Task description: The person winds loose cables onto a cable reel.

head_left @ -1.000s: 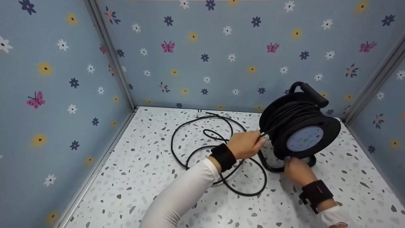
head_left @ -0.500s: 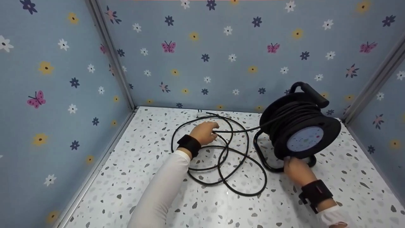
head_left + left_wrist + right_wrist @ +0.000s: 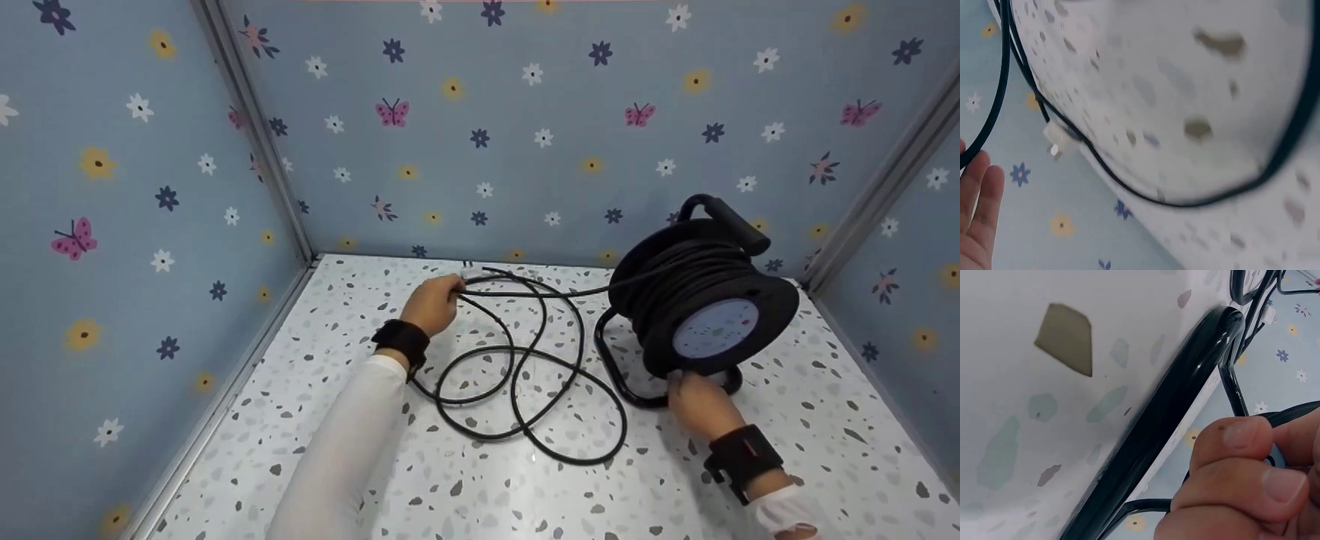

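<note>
A black cable reel [image 3: 712, 300] with a pale round face stands tilted at the right in the head view. Black cable [image 3: 544, 295] runs from its drum to my left hand [image 3: 431, 306], which holds it between thumb and fingers. In the left wrist view the cable crosses the fingers [image 3: 985, 194] at the frame's edge. My right hand [image 3: 701, 405] grips the reel at the lower edge of its front disc; in the right wrist view the fingers [image 3: 1230, 484] are curled there and hide the gripped part. Slack cable loops lie between both hands.
A white plug [image 3: 1058, 138] lies near the back wall, partly behind the left hand in the head view. The reel's black tube stand [image 3: 619, 375] rests on the speckled table [image 3: 525, 495]. Flowered panels [image 3: 480, 150] enclose the back and sides.
My left hand has moved left from beside the reel toward the plug, drawing a stretch of cable across the table. The right hand keeps its grip at the reel's lower edge.
</note>
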A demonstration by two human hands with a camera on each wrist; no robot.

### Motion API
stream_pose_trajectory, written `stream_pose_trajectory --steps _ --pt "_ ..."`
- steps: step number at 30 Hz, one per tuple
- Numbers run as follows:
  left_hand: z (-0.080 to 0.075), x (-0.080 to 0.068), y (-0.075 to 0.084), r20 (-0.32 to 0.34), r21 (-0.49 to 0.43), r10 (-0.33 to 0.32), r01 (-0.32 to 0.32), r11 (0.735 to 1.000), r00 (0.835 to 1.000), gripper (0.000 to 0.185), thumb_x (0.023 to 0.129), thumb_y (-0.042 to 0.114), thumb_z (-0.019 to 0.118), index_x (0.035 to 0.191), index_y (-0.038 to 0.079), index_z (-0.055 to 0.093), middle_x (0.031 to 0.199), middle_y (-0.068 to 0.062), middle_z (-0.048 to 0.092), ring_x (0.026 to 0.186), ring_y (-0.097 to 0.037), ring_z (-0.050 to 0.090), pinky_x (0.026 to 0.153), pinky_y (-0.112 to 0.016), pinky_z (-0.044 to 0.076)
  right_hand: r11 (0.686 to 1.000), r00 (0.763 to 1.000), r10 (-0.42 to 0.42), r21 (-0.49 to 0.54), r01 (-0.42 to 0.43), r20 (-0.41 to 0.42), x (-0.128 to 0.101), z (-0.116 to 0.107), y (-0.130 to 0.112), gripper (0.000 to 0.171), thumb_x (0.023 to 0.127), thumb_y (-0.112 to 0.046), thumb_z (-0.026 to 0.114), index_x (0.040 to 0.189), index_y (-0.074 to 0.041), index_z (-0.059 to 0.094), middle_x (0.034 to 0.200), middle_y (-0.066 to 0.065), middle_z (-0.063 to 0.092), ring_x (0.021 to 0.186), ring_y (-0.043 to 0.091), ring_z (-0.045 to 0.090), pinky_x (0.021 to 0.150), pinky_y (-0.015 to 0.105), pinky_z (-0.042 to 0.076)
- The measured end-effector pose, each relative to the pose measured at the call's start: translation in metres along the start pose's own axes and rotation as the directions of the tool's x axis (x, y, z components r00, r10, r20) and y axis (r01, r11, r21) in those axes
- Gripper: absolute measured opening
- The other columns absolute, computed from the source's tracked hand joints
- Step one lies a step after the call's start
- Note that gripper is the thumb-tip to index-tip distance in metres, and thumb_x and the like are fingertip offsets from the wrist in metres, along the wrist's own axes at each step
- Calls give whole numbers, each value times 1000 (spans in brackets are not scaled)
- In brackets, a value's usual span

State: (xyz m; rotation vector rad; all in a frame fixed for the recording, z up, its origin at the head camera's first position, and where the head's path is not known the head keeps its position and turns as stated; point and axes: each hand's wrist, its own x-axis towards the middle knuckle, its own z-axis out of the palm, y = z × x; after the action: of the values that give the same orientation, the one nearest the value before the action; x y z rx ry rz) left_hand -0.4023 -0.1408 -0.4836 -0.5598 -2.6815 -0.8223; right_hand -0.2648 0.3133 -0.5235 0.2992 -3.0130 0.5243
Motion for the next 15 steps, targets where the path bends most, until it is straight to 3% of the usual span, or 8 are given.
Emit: stream_pose_trajectory --steps 2,4,6,9,11,12,13,15 --pt "-15 0 -5 -97 105 47 -37 994 994 19 104 -5 58 114 0 74 110 -19 78 100 -38 75 89 -51 61 999 1000 -30 -33 30 -7 0 0 1 40 112 -4 34 117 20 65 84 25 67 72 42 68 64 60 56" --pt "-31 1 -8 -209 268 132 -73 961 969 16 99 -6 63 110 0 74 106 -19 79 96 -39 75 84 -52 61 1000 1000 -16 -16 16 -11 -1 0 1 41 113 -5 32 118 20 64 83 24 67 71 42 68 64 59 57" --pt "-49 5 -6 -315 444 252 -92 891 915 15 93 -7 67 105 1 73 102 -18 79 93 -38 75 79 -51 61 1000 1000 7 0 -7 -3 -1 0 2 43 114 -7 30 118 20 64 84 25 68 73 43 69 66 61 57" --pt "-75 12 2 -423 604 421 -96 791 803 16 92 -7 69 105 2 73 103 -16 78 96 -37 74 80 -50 60 999 999 36 22 -36 8 -2 -1 2 46 115 -8 29 121 20 63 87 27 69 76 43 70 70 63 57" --pt "-88 15 9 -461 602 469 -122 789 753 15 97 -6 66 109 1 72 104 -17 77 99 -38 73 83 -51 59 1000 1000 7 -18 -7 12 -3 -1 3 42 113 -6 31 124 22 61 91 29 68 77 44 69 70 63 57" --pt "-92 15 11 -471 565 463 -147 812 751 15 100 -5 64 112 0 72 107 -18 76 101 -38 73 87 -51 59 1000 1000 1 -24 -1 11 -4 -1 3 42 113 -5 32 126 23 60 92 30 68 77 45 69 70 63 57" --pt "-95 15 13 -470 501 440 -179 847 766 16 103 -4 62 116 -1 71 111 -20 76 103 -39 73 89 -51 59 999 1000 -5 -32 6 11 -4 -2 2 41 113 -5 33 127 23 60 92 30 68 77 44 69 70 63 57" --pt "-97 13 14 -426 319 356 -230 919 832 17 107 -1 58 122 -4 68 114 -23 74 104 -40 72 92 -52 59 1000 1000 12 -9 -12 8 -3 -2 2 42 113 -6 32 124 22 61 90 29 68 75 44 69 70 63 57"
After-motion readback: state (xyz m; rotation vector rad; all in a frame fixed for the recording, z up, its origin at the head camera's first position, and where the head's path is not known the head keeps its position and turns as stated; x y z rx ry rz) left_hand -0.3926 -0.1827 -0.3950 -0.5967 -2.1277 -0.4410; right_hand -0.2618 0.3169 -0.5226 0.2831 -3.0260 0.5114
